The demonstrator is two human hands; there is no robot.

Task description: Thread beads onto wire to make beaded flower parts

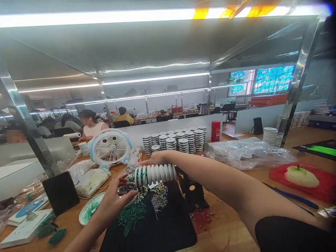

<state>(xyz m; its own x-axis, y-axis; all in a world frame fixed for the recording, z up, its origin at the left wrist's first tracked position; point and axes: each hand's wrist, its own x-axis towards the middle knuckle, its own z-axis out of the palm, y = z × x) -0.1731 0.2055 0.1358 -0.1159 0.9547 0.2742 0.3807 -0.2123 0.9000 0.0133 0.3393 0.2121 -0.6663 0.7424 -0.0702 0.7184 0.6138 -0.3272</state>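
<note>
My right hand (159, 157) reaches across and is closed over a sideways row of white spools (159, 174), held above the black mat. Green material shows between the spools at the left end. My left hand (115, 196) is just left of that end, thumb and fingers apart, with nothing visible in it. Below lie green tube-like pieces (132, 215), a heap of silvery bits (159, 201) and multicoloured beads (164, 189) on the black mat (170, 224). A bowl of dark pieces (127, 189) is partly hidden behind my left hand.
Stacked spools (181, 141) stand behind, beside a red can (215, 131). A white fan (111, 147) is at the left, a plate of green beads (90, 208) nearer. Plastic-wrapped spools (241, 148), pliers (294, 197) and a pale fruit (301, 175) lie right. Other people sit beyond.
</note>
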